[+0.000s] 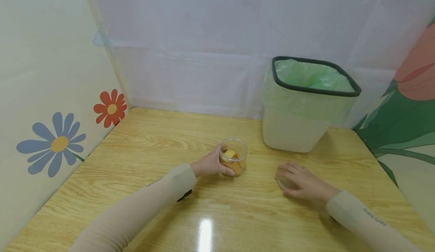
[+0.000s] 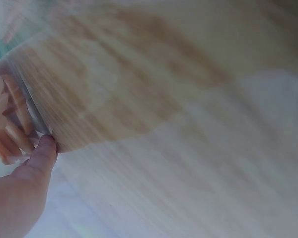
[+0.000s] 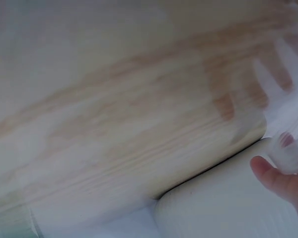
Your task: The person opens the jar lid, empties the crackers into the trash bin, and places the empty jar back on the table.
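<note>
My left hand (image 1: 215, 162) grips a round clear plastic cup (image 1: 242, 151) by its left side, thumb toward me. The cup stands upright on the table without a cover. Inside it lie orange-brown pieces (image 1: 234, 166) and a yellow piece (image 1: 230, 154); what they are I cannot tell. In the left wrist view the thumb (image 2: 39, 156) presses against the cup's wall. To the right, my right hand (image 1: 302, 182) holds a clear round lid (image 3: 290, 156) low over the table, thumb on one side and fingers on the other. The fingers hide most of this lid in the head view.
A white bin (image 1: 289, 131) with a green liner bag (image 1: 306, 101) and a dark rim (image 1: 316, 89) stands at the back right of the wooden table (image 1: 163, 139). White sheeting (image 1: 190, 74) hangs behind. Walls with painted flowers (image 1: 59, 144) rise at both sides.
</note>
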Motion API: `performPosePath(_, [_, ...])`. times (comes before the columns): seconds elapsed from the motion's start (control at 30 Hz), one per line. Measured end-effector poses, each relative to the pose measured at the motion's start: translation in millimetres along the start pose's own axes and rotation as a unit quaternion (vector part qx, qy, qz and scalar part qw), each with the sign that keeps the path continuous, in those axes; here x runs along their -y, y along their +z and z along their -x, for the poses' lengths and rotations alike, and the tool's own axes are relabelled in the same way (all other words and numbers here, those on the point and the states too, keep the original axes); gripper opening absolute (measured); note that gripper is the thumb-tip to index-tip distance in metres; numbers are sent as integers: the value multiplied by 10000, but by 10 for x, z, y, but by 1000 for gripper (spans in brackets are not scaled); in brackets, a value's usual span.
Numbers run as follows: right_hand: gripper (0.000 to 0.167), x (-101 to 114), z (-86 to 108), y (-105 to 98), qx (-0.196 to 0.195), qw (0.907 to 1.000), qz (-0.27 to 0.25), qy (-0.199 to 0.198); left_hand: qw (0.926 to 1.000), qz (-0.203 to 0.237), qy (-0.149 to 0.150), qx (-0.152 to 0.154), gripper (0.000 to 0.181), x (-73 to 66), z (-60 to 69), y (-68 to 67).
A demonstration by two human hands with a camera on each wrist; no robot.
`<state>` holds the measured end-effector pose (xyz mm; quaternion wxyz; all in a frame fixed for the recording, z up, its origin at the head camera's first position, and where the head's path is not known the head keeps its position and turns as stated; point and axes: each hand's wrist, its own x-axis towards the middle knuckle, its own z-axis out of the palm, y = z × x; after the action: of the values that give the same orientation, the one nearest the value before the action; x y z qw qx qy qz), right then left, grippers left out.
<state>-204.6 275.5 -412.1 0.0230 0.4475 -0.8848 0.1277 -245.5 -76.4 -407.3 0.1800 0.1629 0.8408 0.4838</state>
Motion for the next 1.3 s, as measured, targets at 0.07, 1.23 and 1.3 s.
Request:
performPosePath(0.07, [48,2,0,1,-10,10000,19,-24,10000,22,-4,-4,99,-6,1,-1])
performPosePath(1.23, [63,39,44,-92,258,9980,-243,523,9999,115,42,-72,98,-13,3,5])
performPosePath(1.3, [62,46,39,-111,282,9979,-239,528,9998,165,66,-70,98,-24,11,3])
